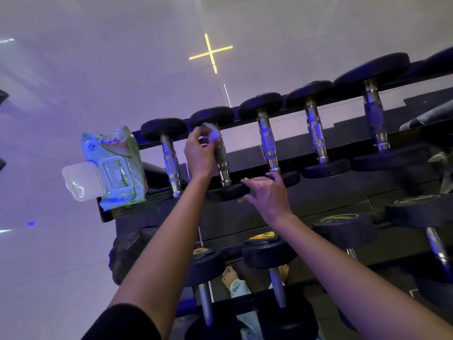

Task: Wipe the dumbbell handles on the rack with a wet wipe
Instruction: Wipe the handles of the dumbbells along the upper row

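Currently gripping wet wipe (212,133) in left grip (201,153), fingers and thumb curled round it, wrapping it on far end of second dumbbell handle (221,163) from left, just under far head (212,116). Lying on top shelf of rack (318,202), in a row with four more dumbbells (267,143) to either side. Aligned near-to-far across shelf by long axis, far end tipped slightly left in view, near head (228,192) pointing toward wearer. Holding nothing in right grip (267,195), fingers straight and spread, right by that near head; cannot tell if touching. Standing at left end of same shelf, just beside first dumbbell: wet wipe pack (117,163), flip lid (79,181) hanging open. Below, on lower shelf: bigger dumbbells (269,251), same near-to-far lie. Left of rack on white tiled floor (73,69): black bag (130,251); further off, yellow cross (210,52) on tiles.
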